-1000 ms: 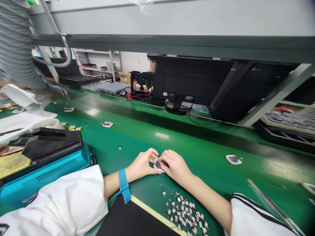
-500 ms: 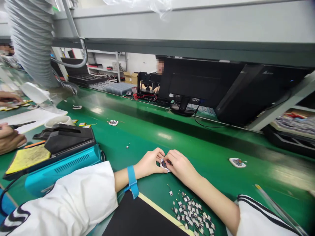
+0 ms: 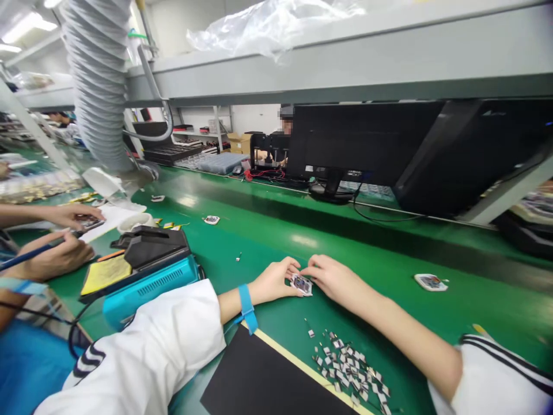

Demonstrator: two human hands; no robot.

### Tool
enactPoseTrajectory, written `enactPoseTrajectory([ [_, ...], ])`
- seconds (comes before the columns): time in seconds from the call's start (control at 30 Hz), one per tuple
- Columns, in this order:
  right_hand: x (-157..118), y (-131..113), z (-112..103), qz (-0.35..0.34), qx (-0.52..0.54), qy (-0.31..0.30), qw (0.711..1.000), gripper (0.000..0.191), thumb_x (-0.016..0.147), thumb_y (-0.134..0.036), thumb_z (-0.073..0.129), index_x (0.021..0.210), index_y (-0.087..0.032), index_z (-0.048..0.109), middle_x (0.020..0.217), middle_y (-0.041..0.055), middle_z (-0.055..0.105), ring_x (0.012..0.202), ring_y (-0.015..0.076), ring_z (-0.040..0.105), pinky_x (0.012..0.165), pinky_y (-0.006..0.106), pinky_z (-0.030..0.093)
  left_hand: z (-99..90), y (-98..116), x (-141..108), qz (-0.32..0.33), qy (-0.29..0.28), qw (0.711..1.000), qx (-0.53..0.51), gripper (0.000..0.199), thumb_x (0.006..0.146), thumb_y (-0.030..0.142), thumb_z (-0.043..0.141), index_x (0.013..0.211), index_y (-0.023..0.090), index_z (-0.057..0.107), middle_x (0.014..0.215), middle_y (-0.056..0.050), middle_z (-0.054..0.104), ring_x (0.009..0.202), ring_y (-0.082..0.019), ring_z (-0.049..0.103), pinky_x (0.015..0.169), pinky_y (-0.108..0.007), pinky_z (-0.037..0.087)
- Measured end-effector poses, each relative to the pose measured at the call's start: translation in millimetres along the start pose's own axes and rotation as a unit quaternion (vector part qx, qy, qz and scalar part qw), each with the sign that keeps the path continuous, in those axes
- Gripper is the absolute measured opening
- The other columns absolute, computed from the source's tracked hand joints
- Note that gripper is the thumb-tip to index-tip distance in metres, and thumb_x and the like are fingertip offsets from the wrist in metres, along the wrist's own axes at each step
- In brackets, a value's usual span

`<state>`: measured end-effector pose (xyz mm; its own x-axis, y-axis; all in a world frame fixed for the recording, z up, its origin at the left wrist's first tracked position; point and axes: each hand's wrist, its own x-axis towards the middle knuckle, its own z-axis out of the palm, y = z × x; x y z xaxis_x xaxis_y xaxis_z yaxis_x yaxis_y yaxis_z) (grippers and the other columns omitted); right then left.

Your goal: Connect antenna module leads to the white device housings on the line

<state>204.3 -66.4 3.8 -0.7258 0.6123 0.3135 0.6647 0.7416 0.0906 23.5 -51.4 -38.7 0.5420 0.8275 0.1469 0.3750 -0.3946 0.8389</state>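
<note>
My left hand (image 3: 276,280) is closed around the left edge of a small circuit board in a white frame (image 3: 301,284), thumb below and fingers above. Its dark component side faces up. Close to the board's upper right edge is my right hand (image 3: 330,279), fingers bent and drawn together; whatever they pinch, if anything, is hidden. Below the hands lies a loose pile of small silvery parts with short wires (image 3: 349,369), one part (image 3: 311,333) a little apart from it. A blue wrist strap (image 3: 246,308) circles my left wrist.
A teal soldering-iron stand (image 3: 151,294) with a yellow sponge (image 3: 106,275) is on the left, near a co-worker's hands (image 3: 64,253). More framed boards lie at right (image 3: 431,282) and further back (image 3: 211,220). A black sheet (image 3: 259,374) lies in front; a monitor (image 3: 354,155) stands behind.
My right hand has drawn back from over the board to its upper right edge, uncovering more of its face. The view has shifted left and up, showing more of the co-worker's hands.
</note>
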Motion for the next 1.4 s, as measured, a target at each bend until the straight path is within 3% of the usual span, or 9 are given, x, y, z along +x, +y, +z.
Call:
enactPoseTrajectory([
  [0.17, -76, 94, -40, 0.241, 0.044, -0.073, 0.967, 0.035, 0.067, -0.017, 0.053, 0.101, -0.018, 0.059, 0.107, 0.0092, 0.053, 0.099, 0.0241, 0.05, 0.09, 0.04, 0.04, -39.3, -14, 40, -0.023, 0.066, 0.991, 0.112, 0.037, 0.075, 0.028, 0.059, 0.105, 0.012, 0.046, 0.099, -0.007, 0.056, 0.087, -0.016, 0.055, 0.079, -0.035, 0.047],
  [0.37, -173, 148, -38, 0.348, 0.061, -0.128, 0.927, 0.041, 0.06, -0.027, 0.057, 0.096, -0.009, 0.061, 0.089, 0.0156, 0.061, 0.081, 0.026, 0.06, 0.074, 0.039, 0.049, -68.0, -7, 66, -0.009, 0.099, 0.976, 0.195, 0.031, 0.083, 0.028, 0.047, 0.11, 0.013, 0.045, 0.112, -0.009, 0.048, 0.099, -0.019, 0.05, 0.084, -0.041, 0.043],
  [0.47, -187, 151, -25, 0.353, 0.079, -0.118, 0.925, 0.039, 0.064, -0.031, 0.053, 0.098, -0.013, 0.059, 0.089, 0.0122, 0.063, 0.075, 0.022, 0.06, 0.064, 0.034, 0.051, -52.7, 25, 40, 0.059, 0.032, 0.975, 0.212, 0.031, 0.08, 0.015, 0.05, 0.11, 0.014, 0.048, 0.114, -0.01, 0.049, 0.105, -0.018, 0.046, 0.094, -0.035, 0.035],
  [0.57, -185, 156, -16, 0.356, 0.082, -0.09, 0.927, 0.034, 0.065, -0.037, 0.055, 0.089, -0.015, 0.059, 0.088, 0.0115, 0.064, 0.069, 0.0205, 0.06, 0.055, 0.031, 0.05, -21.3, 56, -2, 0.135, -0.114, 0.962, 0.21, 0.018, 0.073, 0.021, 0.061, 0.091, 0.022, 0.061, 0.091, 0.0, 0.06, 0.089, -0.013, 0.054, 0.082, -0.022, 0.041],
  [0.67, -178, 157, -13, 0.351, 0.081, -0.069, 0.93, 0.033, 0.061, -0.047, 0.06, 0.077, -0.018, 0.058, 0.064, 0.0066, 0.062, 0.047, 0.0153, 0.054, 0.04, 0.026, 0.043, 10.1, 69, -37, 0.167, -0.174, 0.932, 0.27, 0.016, 0.077, 0.03, 0.054, 0.086, 0.019, 0.063, 0.077, -0.002, 0.059, 0.078, -0.014, 0.056, 0.07, -0.022, 0.042],
  [0.93, -123, 118, -22, 0.309, 0.061, -0.049, 0.948, 0.031, 0.058, -0.047, 0.063, 0.071, -0.019, 0.058, 0.047, 0.0008, 0.05, 0.037, 0.0101, 0.044, 0.034, 0.022, 0.031, 23.5, 50, -50, 0.12, -0.16, 0.927, 0.316, 0.021, 0.083, 0.024, 0.044, 0.076, 0.017, 0.062, 0.078, -0.003, 0.059, 0.074, -0.015, 0.055, 0.067, -0.024, 0.04],
  [1.1, -77, 38, -15, 0.231, 0.131, -0.071, 0.962, 0.038, 0.066, -0.038, 0.06, 0.097, -0.016, 0.057, 0.085, 0.006, 0.06, 0.065, 0.0131, 0.053, 0.056, 0.025, 0.044, 12.4, 44, -50, 0.104, -0.145, 0.942, 0.284, 0.011, 0.081, 0.018, 0.048, 0.087, 0.014, 0.056, 0.08, -0.003, 0.059, 0.075, -0.014, 0.054, 0.067, -0.023, 0.041],
  [1.23, -62, -15, -1, 0.159, 0.237, -0.064, 0.956, 0.033, 0.07, -0.035, 0.059, 0.097, -0.016, 0.056, 0.089, 0.0061, 0.057, 0.077, 0.0144, 0.052, 0.067, 0.027, 0.045, 6.7, 44, -49, 0.047, -0.15, 0.951, 0.265, 0.016, 0.078, 0.014, 0.052, 0.094, 0.013, 0.053, 0.081, -0.002, 0.059, 0.071, -0.012, 0.054, 0.063, -0.021, 0.041],
  [1.4, -65, -19, 13, 0.202, 0.318, -0.048, 0.925, 0.035, 0.07, -0.041, 0.059, 0.097, -0.018, 0.058, 0.087, 0.0047, 0.056, 0.063, 0.0099, 0.047, 0.057, 0.024, 0.043, 1.9, 49, -47, 0.064, -0.154, 0.938, 0.304, 0.012, 0.081, 0.017, 0.047, 0.082, 0.015, 0.059, 0.083, -0.004, 0.057, 0.076, -0.014, 0.055, 0.067, -0.023, 0.041],
])
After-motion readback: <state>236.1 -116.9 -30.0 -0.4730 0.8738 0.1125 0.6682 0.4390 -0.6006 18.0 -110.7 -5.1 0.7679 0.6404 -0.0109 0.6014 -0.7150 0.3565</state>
